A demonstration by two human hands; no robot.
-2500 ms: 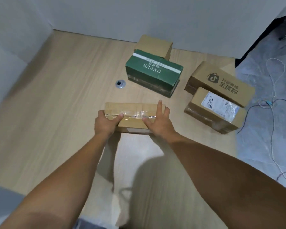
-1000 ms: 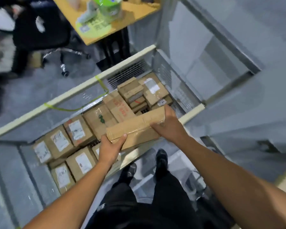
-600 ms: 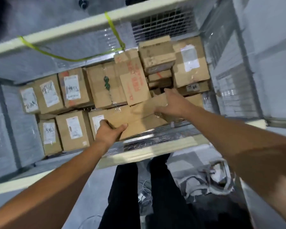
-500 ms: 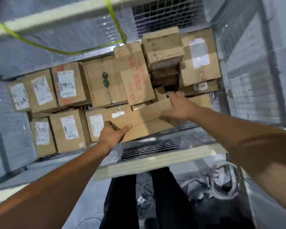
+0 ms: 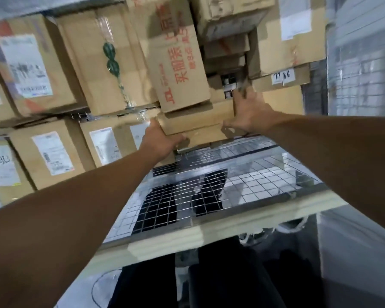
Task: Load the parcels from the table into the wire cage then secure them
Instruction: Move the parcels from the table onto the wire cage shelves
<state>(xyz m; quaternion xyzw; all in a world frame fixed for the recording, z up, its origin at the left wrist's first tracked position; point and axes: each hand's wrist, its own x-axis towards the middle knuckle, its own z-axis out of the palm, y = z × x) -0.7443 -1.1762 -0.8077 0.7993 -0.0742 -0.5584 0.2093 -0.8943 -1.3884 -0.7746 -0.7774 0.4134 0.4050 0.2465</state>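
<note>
brown cardboard parcel (image 5: 198, 121) is held inside the wire cage (image 5: 209, 190), just below the red-printed carton (image 5: 178, 63) and touching its lower edge. the left grip (image 5: 160, 141) clasps the parcel's left end, thumb on its near face, fingers hidden beneath. the right grip (image 5: 249, 114) holds the right end, thumb hooked round the near edge, fingers blurred. labelled cartons (image 5: 51, 152) are stacked left of the red-printed carton.
</note>
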